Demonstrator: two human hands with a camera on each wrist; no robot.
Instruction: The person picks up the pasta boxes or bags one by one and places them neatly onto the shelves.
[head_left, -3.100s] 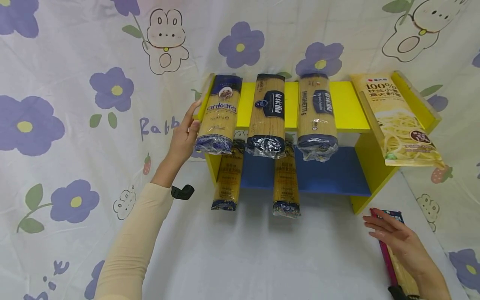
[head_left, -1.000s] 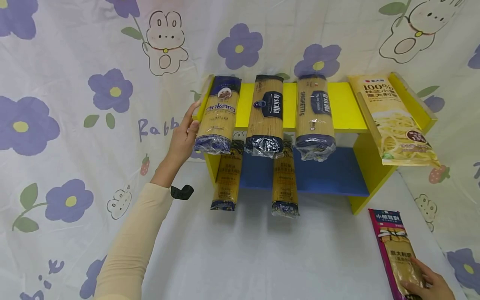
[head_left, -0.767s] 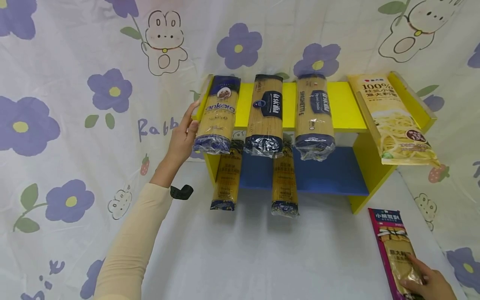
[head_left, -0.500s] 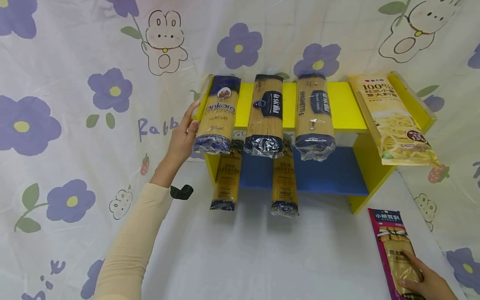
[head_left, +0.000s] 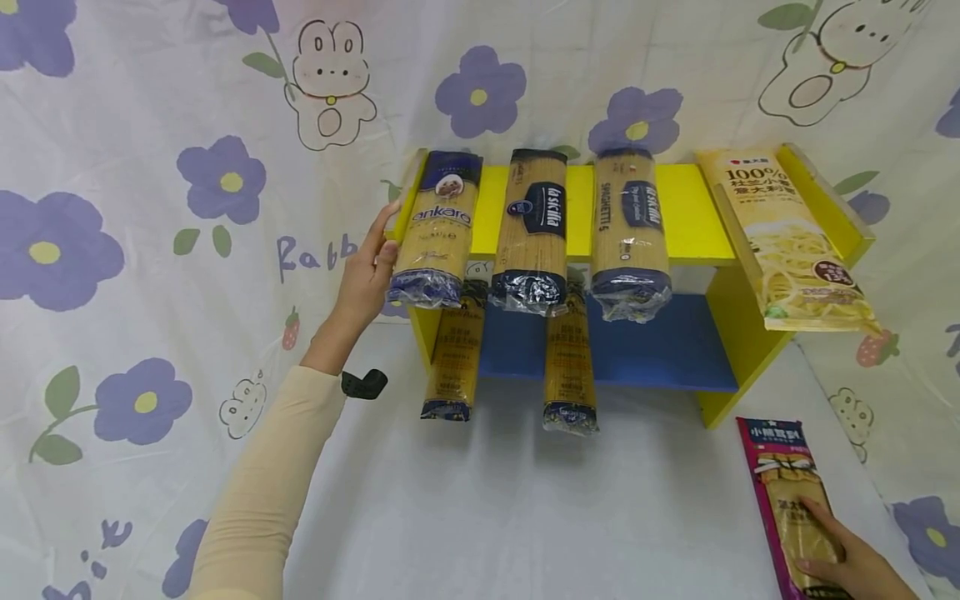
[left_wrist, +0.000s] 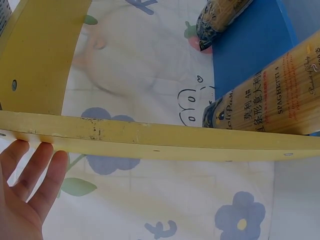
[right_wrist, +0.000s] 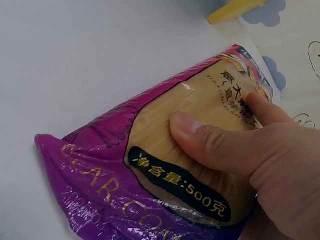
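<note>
My left hand (head_left: 365,279) rests its straight fingertips on the left side panel of a yellow and blue shelf (head_left: 690,212). In the left wrist view the fingers (left_wrist: 47,155) touch the panel's edge. At lower right, my right hand (head_left: 855,558) grips a pink-purple spaghetti packet (head_left: 795,500) lying on the white surface. The thumb (right_wrist: 210,140) presses its clear window and a finger bends over the far side; the other fingers are mostly hidden. Nearest my left hand lies a blue-ended spaghetti packet (head_left: 438,229) on the top tier.
The top tier also bears two dark-labelled spaghetti packets (head_left: 532,229) (head_left: 632,233) and a cream-yellow pasta bag (head_left: 795,242). On the blue lower board (head_left: 660,342) lie two more spaghetti packets (head_left: 453,358) (head_left: 570,358), their ends jutting forward. A flower-and-rabbit cloth (head_left: 225,83) hangs behind.
My right hand has come down from above the pink-purple spaghetti packet and now grips it, its fingers shifting slightly up the packet lately. My left hand has stayed at the shelf's side.
</note>
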